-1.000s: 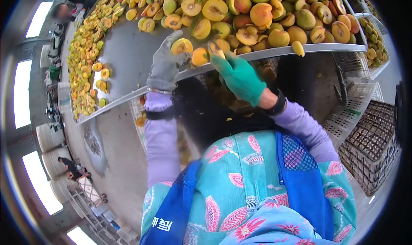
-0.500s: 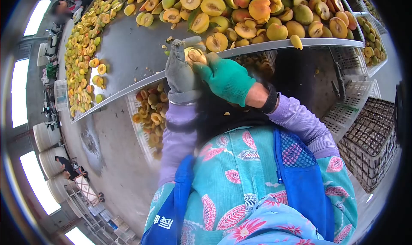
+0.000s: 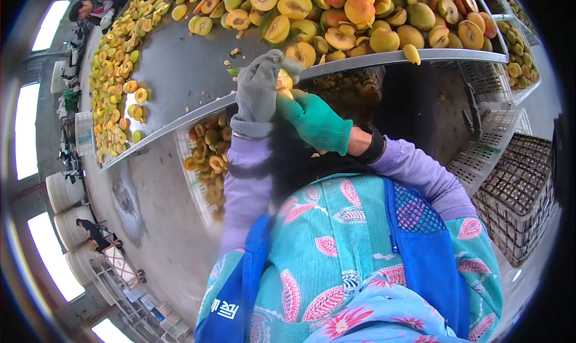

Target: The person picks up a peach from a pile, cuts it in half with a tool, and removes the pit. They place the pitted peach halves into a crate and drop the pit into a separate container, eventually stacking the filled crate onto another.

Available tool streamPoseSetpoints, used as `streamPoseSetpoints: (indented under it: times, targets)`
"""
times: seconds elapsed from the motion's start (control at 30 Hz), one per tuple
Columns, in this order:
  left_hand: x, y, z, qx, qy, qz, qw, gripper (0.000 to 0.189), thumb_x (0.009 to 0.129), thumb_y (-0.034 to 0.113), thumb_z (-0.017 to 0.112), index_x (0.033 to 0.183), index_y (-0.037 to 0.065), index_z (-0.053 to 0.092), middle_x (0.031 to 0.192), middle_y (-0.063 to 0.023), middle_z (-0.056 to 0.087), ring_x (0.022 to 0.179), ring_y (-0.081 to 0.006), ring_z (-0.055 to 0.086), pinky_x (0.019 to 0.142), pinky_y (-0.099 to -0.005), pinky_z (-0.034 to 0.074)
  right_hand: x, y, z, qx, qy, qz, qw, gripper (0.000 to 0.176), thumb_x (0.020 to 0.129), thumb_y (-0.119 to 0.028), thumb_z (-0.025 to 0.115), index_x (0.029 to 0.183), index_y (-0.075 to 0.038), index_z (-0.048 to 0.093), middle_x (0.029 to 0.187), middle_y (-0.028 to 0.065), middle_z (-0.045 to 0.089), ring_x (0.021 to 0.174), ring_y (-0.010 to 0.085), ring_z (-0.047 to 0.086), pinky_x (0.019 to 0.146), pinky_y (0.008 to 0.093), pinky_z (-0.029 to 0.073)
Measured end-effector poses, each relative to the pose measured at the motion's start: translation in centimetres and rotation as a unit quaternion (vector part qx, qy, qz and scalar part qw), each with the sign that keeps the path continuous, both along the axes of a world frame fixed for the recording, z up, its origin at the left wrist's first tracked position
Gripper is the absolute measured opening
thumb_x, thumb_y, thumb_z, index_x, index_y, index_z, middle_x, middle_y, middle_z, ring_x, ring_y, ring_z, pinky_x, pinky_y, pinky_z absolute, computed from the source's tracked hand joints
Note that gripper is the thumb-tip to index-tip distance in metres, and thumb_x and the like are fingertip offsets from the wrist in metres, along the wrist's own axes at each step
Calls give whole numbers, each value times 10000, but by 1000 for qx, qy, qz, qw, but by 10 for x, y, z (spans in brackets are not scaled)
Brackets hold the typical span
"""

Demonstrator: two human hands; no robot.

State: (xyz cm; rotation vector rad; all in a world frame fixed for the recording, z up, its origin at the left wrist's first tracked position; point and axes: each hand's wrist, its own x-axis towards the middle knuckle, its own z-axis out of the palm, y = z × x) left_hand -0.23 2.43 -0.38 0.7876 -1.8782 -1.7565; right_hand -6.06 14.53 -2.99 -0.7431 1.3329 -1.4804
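Note:
My left hand, in a grey glove, is closed around a halved peach just in front of the metal table's edge. My right hand, in a green glove, presses its fingers against the same peach from the right. Whether it holds a small tool is hidden by the fingers. A heap of whole and halved peaches lies on the table just beyond both hands.
Halved peaches line the table's far left. A white crate of peach halves stands under the table. Empty plastic crates are stacked at right. A person works at the table's far end; another is on the floor at left.
My left hand picked a peach from the table edge and drew it back toward me. My right hand followed and closed in on it; both now sit lower, below the table edge.

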Motion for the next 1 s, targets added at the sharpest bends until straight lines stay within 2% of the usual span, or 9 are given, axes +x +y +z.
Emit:
streamPoseSetpoints:
  times: [0.2, 0.27, 0.33, 0.53, 0.6, 0.73, 0.8, 0.87, 1.0]
  targets:
    - [9, 21, -12, -80, -26, 193, 978, 361, 1019, 251, 431, 1204, -27, 570, 1023, -107, 632, 871, -171, 618, 764, -291, 520, -12, 14, 34, 60, -278, 73, 956, 226, 974, -399, 529, 897, -196, 590, 714, -39, 549, 542, 69, 484, 386, 247, 318]
    - [35, -39, -128, -490, -77, 118, 860, 303, 1000, 179, 473, 1209, 14, 618, 1089, -90, 659, 941, -198, 603, 826, -376, 488, -12, 4, 48, 99, -395, 35, 913, 224, 977, -317, 476, 830, -169, 559, 630, -58, 435, 441, 60, 395, 382, 244, 335]
    - [7, -33, -78, 15, 74, 55, 996, 236, 995, 145, 460, 986, -1, 645, 961, -85, 679, 863, -139, 596, 773, -306, 482, -5, -9, 25, 88, -338, 9, 937, 246, 970, -376, 515, 799, -201, 533, 636, -74, 406, 446, 75, 378, 406, 238, 325]
    - [-31, -9, 47, -41, 41, -155, 986, 455, 992, 382, 441, 846, -13, 612, 735, -76, 616, 687, -154, 588, 640, -274, 474, -34, -2, 43, -97, -576, 214, 783, 363, 1012, -467, 387, 868, -156, 506, 566, -55, 384, 436, 84, 358, 443, 243, 317]
    - [-28, -5, 30, 425, 211, -195, 858, 461, 981, 408, 458, 846, -3, 616, 735, -75, 599, 694, -154, 588, 642, -269, 472, -42, -5, 38, -130, -612, 234, 744, 389, 1017, -479, 356, 865, -155, 508, 546, -52, 383, 434, 83, 345, 454, 245, 312]
    - [17, 11, 22, 147, 130, 140, 971, 254, 953, 327, 523, 948, 87, 604, 823, -10, 581, 742, -135, 582, 620, -253, 476, -36, 11, 44, -107, -613, 321, 714, 424, 1019, -494, 332, 886, -141, 526, 532, -46, 367, 433, 81, 341, 439, 256, 292]
    - [76, 18, 20, 44, -38, 314, 948, 176, 933, 258, 561, 927, 96, 629, 766, 14, 595, 713, -132, 590, 605, -272, 478, -42, 25, 68, 63, -596, 138, 788, 322, 1003, -465, 423, 947, -155, 487, 535, -35, 372, 443, 86, 386, 410, 258, 323]
    - [139, -25, 6, -161, -301, 229, 912, 184, 884, 227, 605, 834, 57, 653, 632, 0, 558, 634, -140, 591, 543, -305, 449, -52, 33, 4, 84, -528, 187, 824, 336, 983, -480, 465, 951, -146, 478, 556, -31, 419, 410, 92, 401, 404, 269, 383]
    - [82, -20, 38, -444, -216, 124, 861, 212, 820, 208, 633, 817, -4, 647, 809, -142, 637, 765, -264, 623, 669, -381, 477, -43, 27, 23, 152, -439, 131, 876, 395, 968, -510, 477, 901, -123, 511, 568, -25, 446, 414, 107, 437, 389, 269, 379]
